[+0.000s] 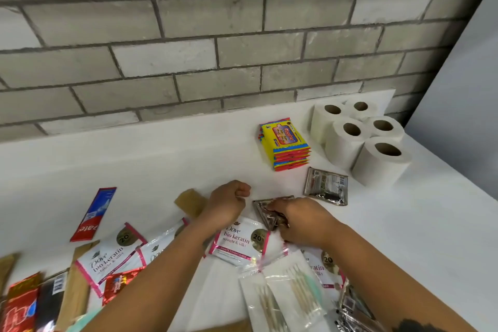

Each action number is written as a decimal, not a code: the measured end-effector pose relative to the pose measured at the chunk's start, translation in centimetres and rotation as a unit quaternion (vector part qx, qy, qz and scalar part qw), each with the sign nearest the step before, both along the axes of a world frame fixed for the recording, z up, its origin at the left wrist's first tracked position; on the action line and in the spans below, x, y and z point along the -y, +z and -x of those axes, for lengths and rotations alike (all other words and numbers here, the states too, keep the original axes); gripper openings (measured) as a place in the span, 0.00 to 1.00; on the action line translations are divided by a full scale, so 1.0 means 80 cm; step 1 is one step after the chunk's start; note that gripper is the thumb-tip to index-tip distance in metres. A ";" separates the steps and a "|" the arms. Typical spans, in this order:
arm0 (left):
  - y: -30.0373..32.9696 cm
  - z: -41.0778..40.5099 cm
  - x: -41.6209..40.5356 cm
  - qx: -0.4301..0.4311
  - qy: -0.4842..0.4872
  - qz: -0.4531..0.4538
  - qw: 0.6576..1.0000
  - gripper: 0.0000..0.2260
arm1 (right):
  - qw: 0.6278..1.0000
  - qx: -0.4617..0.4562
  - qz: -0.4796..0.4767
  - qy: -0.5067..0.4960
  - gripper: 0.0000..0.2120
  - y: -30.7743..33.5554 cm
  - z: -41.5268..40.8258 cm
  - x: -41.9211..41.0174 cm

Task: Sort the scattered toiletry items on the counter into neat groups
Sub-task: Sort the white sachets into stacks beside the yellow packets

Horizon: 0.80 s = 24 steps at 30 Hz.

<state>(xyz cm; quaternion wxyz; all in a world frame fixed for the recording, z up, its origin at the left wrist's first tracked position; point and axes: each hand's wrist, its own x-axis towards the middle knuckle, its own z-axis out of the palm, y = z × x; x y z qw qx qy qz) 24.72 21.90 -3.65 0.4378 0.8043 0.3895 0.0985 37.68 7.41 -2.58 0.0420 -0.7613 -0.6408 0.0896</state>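
While the hands work — left (229,203) fisted empty, right (296,217) pinching a silver sachet (265,213) — grey brick (188,35) backs the white counter (134,159).

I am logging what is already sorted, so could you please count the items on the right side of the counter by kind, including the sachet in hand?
Toilet paper rolls: 5
Stacks of yellow packets: 1 (packets in it cannot be counted)
Silver sachets: 2, one lying flat, one gripped by the right hand
Total: 8
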 end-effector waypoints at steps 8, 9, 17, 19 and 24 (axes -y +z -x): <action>0.002 0.020 0.009 -0.035 -0.043 -0.003 0.998 0.13 | 0.999 0.022 0.034 0.012 0.37 -0.005 0.006 0.005; 0.003 0.020 0.008 -0.037 -0.047 0.001 0.998 0.13 | 0.999 0.018 0.035 0.010 0.37 -0.007 0.005 0.006; 0.018 0.004 0.005 -0.001 -0.079 0.008 0.997 0.23 | 0.831 -0.456 -0.190 -0.255 0.20 0.006 -0.013 -0.013; 0.019 -0.006 0.005 0.029 -0.086 0.020 0.996 0.16 | 0.746 -0.580 -0.182 -0.272 0.23 0.013 -0.015 -0.019; 0.018 -0.006 -0.001 0.081 -0.016 0.056 0.995 0.22 | 0.644 -0.699 -0.187 -0.248 0.22 0.022 -0.018 -0.028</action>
